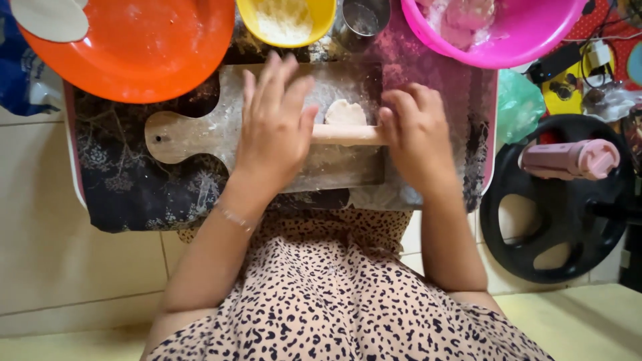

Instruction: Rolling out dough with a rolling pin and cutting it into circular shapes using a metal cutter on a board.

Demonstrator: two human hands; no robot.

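— Wooden rolling pin [348, 135], is that what both palms are on?

— Yes. The left hand [274, 127] lies flat and open across one end, fingers spread forward; the right hand [416, 134] rests open over the other end, fingers slightly curled. Neither grips it, which suits rolling under the palms.

— And the dough?

— A small pale dough disc [345, 112] sits on the floured wooden board [200, 134], touching the far side of the pin, between the two hands.

— Why is the board on that dark cloth?

— The board lies on a dark patterned mat [127, 180] over a low table; I judge it keeps the board steady and catches flour.

— What's within reach?

— Beyond the board: an orange plate [147, 47] with one rolled flat round [50, 19] at its edge, a yellow bowl of flour [284, 20], a steel cup [362, 19], and a pink bowl [508, 33] holding more dough. All near, probably for dusting and stacking.
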